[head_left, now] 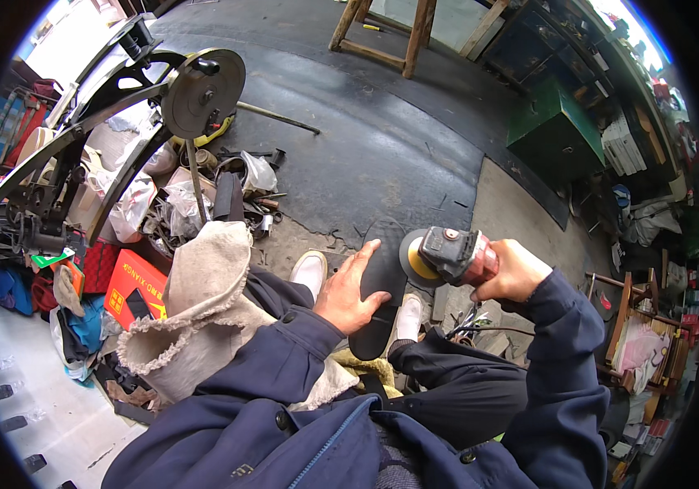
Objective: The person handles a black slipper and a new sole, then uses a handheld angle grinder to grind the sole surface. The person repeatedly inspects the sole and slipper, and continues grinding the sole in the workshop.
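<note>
A black shoe sole (379, 273) stands lengthwise in front of me, over my knees. My left hand (347, 290) grips its left edge, with the thumb across the sole's face. In my right hand (516, 270) is an angle grinder (457, 254) with a dark head and a red body, held from its rear end. Its round grey disc (409, 259), with a yellow centre, is at the sole's right edge. Whether the disc touches the sole or spins, I cannot tell. A cord (492, 329) runs below the grinder.
A black hand-wheel machine (203, 94) stands at the far left above heaped bags and scraps. A red box (132, 287) lies beside beige fleece-lined cloth (203, 285) on my left. A green box (556, 130), a wooden stool (408, 61) and a wooden rack (639, 326) stand around.
</note>
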Demonstrator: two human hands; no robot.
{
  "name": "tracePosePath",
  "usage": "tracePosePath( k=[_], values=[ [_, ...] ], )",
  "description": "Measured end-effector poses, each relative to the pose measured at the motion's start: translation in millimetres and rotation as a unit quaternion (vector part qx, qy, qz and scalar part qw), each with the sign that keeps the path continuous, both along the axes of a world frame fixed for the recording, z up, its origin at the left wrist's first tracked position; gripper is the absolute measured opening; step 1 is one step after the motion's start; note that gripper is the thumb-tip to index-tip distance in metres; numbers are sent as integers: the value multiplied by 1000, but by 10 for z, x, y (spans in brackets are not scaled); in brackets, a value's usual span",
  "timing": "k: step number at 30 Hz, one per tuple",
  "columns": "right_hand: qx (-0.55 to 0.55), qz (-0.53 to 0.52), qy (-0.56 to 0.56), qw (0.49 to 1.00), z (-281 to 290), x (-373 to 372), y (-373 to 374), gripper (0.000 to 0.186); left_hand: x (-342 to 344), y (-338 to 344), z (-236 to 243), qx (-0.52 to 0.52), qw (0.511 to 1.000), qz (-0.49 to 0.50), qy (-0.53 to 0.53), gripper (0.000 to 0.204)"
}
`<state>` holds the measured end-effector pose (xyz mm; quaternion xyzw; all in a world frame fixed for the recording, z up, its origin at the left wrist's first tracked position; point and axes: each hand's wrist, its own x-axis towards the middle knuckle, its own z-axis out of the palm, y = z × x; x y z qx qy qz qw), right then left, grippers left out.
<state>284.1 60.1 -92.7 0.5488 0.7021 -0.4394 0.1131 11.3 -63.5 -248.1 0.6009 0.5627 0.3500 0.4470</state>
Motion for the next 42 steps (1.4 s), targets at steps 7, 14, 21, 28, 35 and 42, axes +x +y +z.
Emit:
tracePosePath(
  k=[7,14,21,28,35,42],
  values=[
    [-24,38,-44,998,-115,-303,254,38,-23,7,-13,-55,997,-11,-55,97],
    [-31,105,-106,988,30,-188,-199,37,-86,32,-73,3,997,-35,-70,86],
    [-13,57,-50,997,87,-206,-170,36,-119,41,-21,-44,994,-50,-83,83],
    [-23,48,-67,996,-138,-321,161,33,-108,61,31,-67,993,-33,-88,83],
    [-86,32,-68,993,15,24,-488,42,-89,54,-46,-56,992,-34,-108,82],
    [-98,-89,30,991,-147,-56,101,31,-81,62,-37,-87,989,-38,-112,82]
  ],
)
